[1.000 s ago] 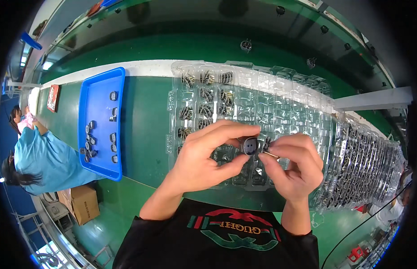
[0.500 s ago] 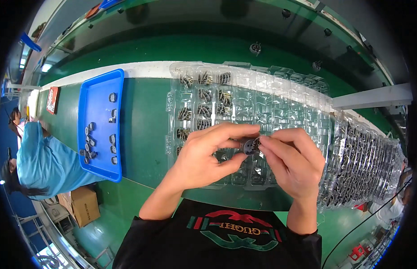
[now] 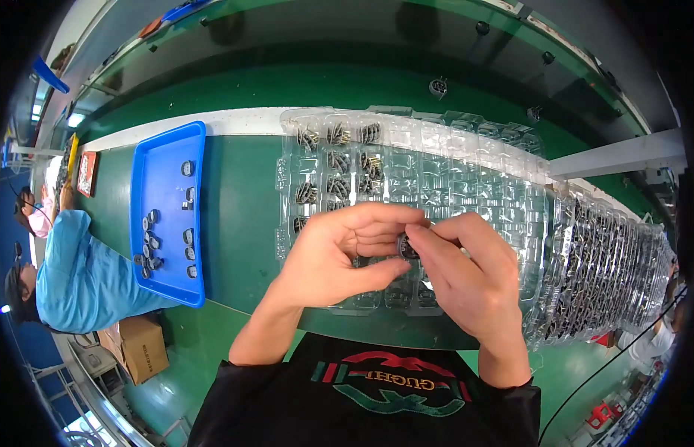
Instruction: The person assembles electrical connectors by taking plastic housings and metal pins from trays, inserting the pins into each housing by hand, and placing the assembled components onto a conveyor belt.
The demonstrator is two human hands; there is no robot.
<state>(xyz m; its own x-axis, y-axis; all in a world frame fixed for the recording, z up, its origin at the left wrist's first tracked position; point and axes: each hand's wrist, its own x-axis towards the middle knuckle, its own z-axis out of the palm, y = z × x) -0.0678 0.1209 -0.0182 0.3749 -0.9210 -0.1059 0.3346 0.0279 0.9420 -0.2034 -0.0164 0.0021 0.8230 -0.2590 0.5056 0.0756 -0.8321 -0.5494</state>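
A small round dark component (image 3: 408,247) with metal pins is between my hands, over the clear plastic blister tray (image 3: 477,190). My left hand (image 3: 336,253) curls around its left side, thumb below and index finger above. My right hand (image 3: 474,276) pinches it from the right with thumb and fingertips; the fingers hide much of it. In the tray's left columns sit several groups of dark components with metal pins (image 3: 337,134). My hands cover part of the tray's near side.
On the left a blue tray (image 3: 168,290) holds several small round components (image 3: 189,237). More filled blister trays (image 3: 593,276) stand at the right. Beyond the white ledge, a green conveyor belt (image 3: 325,82) carries scattered components. A person in blue (image 3: 86,272) sits at far left, near a cardboard box (image 3: 138,346).
The component has shifted slightly left and turned, and my right hand has moved left, its fingers covering more of it. At far left the person's arm now reaches toward a yellow-handled object.
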